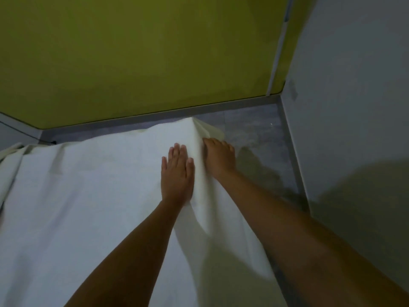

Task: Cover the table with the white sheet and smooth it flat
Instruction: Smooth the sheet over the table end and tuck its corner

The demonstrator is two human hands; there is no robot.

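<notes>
Green wall (141,54) behind bench (254,134). White sheet (88,207) covers most of it. Left hand (177,173) flat, fingers spread, pressing sheet. Right hand (220,157) fingers curled on raised fold between hands. Grey strip beyond right fingers uncovered; smoothing unfinished. No writing visible.

Left hand (177,173) palm-down, fingers (177,151) straight, right hand (220,157) beside it, fingers curled, forearms extended

Matt white cloth sheet (88,207) over a glossy grey marbled table (254,138)
</notes>
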